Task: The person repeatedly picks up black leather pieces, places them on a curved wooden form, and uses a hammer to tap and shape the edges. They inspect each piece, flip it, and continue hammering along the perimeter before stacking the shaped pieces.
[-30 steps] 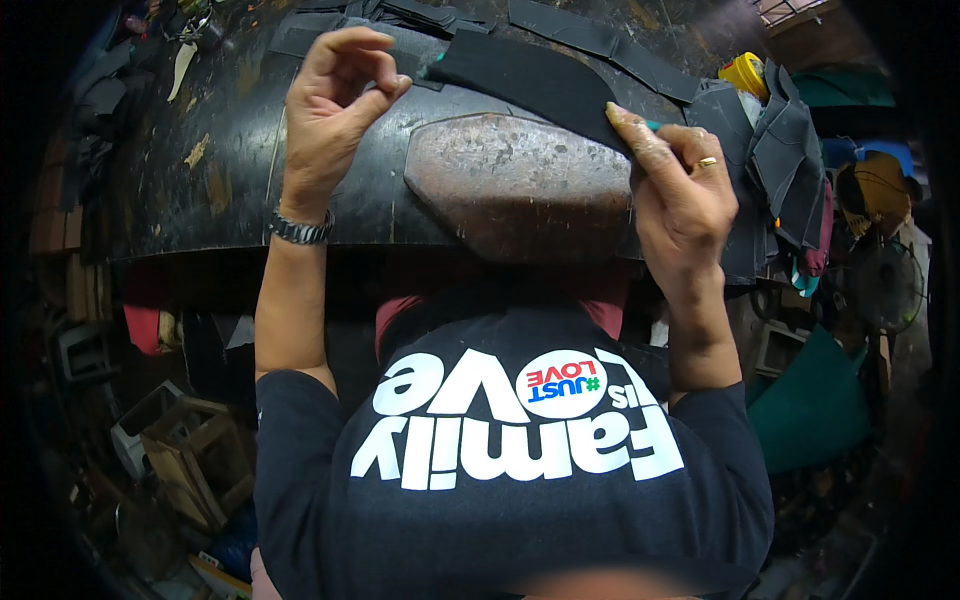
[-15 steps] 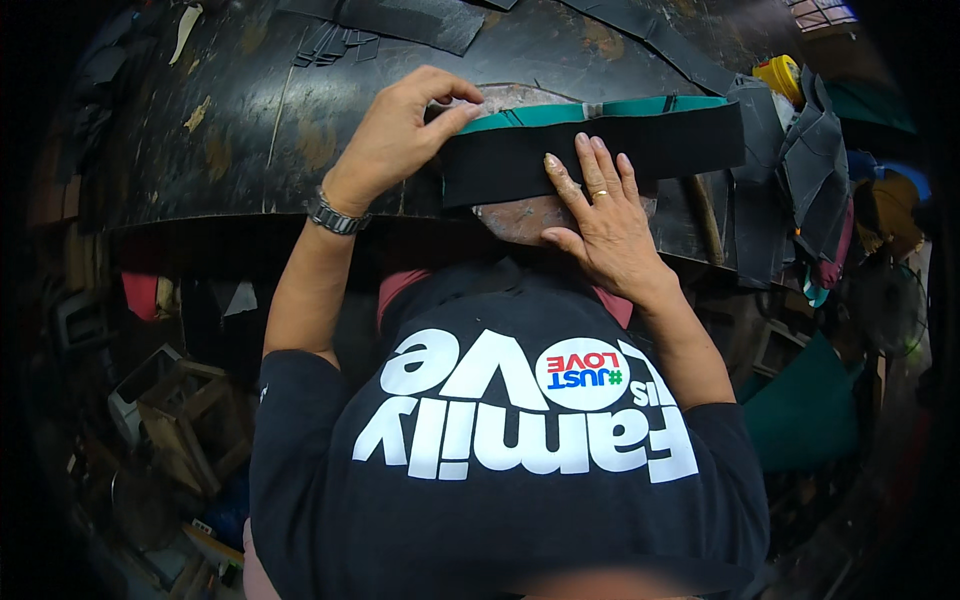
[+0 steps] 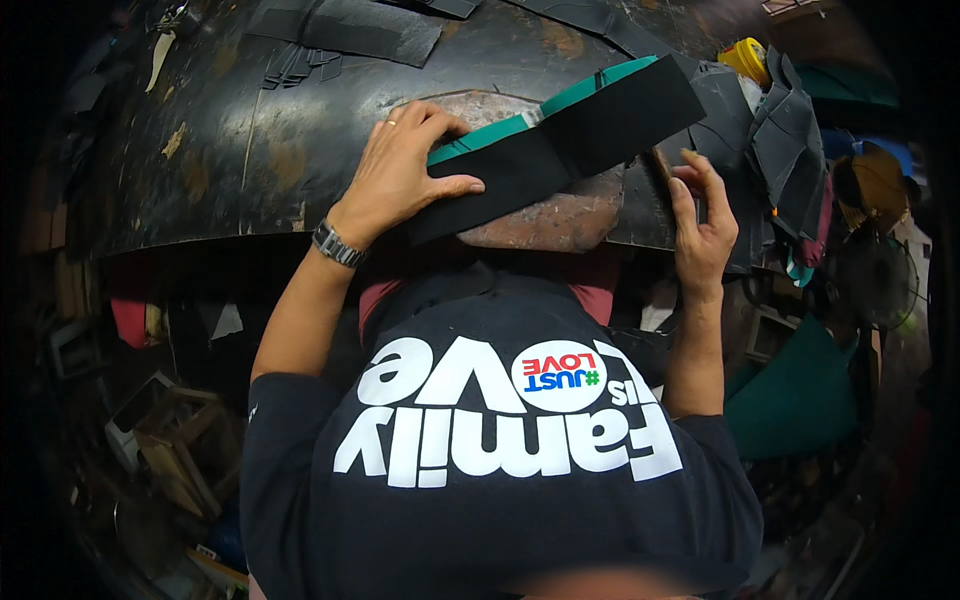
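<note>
A long black strip with a teal lining stands on its edge, folded or looped, slanting up to the right. My left hand pinches its left end, the thumb on the black face and the fingers over the top edge. A pale clip-like piece sits at the middle of its upper edge. Beneath the strip lies a worn brownish slab. Beyond the strip's right part, my right hand curls its fingers around a wooden handle; the handle's lower part is hidden by the hand.
The dark, curved-edged table carries black sheet pieces at the back. On the right are stacked black cut pieces and a yellow container. Below the table stand a wooden stool at left and green material at right.
My right hand has left the strip's face and moved right to the wooden handle. The strip has tilted, its right end rising, and my left hand has closed over its left end.
</note>
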{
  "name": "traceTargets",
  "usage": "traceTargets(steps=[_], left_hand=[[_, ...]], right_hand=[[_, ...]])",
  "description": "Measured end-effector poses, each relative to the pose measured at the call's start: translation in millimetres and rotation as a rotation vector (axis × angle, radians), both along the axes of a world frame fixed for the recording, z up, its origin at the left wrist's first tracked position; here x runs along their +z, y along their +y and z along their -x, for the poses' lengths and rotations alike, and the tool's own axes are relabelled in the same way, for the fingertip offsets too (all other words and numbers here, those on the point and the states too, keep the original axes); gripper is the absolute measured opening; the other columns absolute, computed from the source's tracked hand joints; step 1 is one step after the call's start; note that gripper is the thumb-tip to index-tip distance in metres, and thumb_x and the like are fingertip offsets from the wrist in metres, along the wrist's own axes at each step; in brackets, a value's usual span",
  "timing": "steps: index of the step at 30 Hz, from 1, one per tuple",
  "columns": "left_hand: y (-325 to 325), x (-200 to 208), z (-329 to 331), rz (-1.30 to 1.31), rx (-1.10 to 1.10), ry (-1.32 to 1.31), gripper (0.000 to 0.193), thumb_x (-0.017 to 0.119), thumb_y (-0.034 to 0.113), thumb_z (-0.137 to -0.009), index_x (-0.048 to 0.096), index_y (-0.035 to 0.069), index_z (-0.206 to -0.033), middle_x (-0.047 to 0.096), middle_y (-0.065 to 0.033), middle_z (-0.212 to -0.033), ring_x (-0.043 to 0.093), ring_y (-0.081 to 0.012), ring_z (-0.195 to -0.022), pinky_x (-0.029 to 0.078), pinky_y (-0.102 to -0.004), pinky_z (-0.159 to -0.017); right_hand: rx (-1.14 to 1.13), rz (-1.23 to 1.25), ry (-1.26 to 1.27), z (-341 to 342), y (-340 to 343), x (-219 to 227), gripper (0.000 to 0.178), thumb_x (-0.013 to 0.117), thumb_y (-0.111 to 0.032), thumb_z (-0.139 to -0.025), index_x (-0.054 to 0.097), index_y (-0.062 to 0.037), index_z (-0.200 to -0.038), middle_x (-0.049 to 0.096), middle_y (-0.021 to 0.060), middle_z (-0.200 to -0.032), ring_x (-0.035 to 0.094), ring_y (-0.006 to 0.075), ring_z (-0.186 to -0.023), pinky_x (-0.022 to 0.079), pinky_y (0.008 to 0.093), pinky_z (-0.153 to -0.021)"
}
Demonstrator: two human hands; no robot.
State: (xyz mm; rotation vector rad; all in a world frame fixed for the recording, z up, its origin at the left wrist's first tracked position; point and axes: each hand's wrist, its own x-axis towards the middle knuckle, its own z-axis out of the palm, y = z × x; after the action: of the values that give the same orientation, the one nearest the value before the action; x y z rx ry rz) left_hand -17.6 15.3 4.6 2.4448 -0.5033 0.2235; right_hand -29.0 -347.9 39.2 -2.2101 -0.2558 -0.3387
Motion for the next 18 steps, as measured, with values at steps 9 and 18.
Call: traceTargets(steps=[9, 18], left_hand=[[-11, 9, 7, 0.278, 0.057, 0.157, 0.045, 0.085, 0.029, -0.079, 0.063, 0.008, -0.112, 0.072, -0.0149, -0.096, 0.071, -0.0358, -0.089, 0.053, -0.0422, -0.078], [3, 36, 10, 0.193, 0.041, 0.224, 0.049, 0.080, 0.020, -0.086, 0.066, 0.006, -0.131, 0.074, -0.0181, -0.116, 0.074, -0.0285, -0.101, 0.055, -0.0339, -0.088]], right_hand=[[-0.148, 0.205, 0.053, -17, -45, -38, 0.047, 0.060, -0.013, -0.101, 0.053, -0.0119, -0.147, 0.064, 0.0115, -0.093, 0.060, 0.0237, -0.076, 0.049, 0.0349, -0.073], [0.359, 0.000, -0.171, 13, 45, 18, 0.055, 0.059, -0.013, -0.099, 0.046, -0.0156, -0.153, 0.066, 0.0186, -0.111, 0.064, 0.0293, -0.088, 0.051, 0.0365, -0.081]])
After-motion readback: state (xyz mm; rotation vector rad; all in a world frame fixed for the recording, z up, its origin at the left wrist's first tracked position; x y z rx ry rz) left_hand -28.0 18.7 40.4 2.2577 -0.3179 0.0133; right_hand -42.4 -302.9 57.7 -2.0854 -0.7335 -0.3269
